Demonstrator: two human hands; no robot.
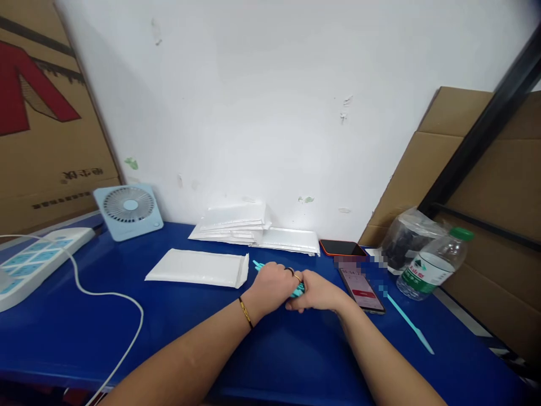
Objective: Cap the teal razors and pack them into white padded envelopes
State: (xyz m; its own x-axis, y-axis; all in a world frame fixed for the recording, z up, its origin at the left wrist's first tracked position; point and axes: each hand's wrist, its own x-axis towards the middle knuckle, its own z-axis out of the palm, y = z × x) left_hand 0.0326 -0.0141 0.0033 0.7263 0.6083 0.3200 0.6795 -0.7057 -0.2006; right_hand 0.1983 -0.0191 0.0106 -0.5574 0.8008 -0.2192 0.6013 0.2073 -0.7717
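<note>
Both my hands meet at the middle of the blue table (279,349). My left hand (273,286), with rings and a gold bracelet on the wrist, is closed around a bunch of teal plastic sticks (258,265), whose tips poke out to the left. My right hand (315,292) is closed too and grips the same bunch from the right. A single teal stick (409,322) lies on the table to the right. A white padded envelope (198,267) lies just left of my hands.
A stack of white padded envelopes (253,228) sits by the wall. Two phones (362,288) (341,247) lie to the right, beside a water bottle (433,263) and a plastic bag (406,237). At left are a small fan (129,210), a power strip (34,262) and its white cable (122,299). Cardboard boxes (42,113) flank both sides.
</note>
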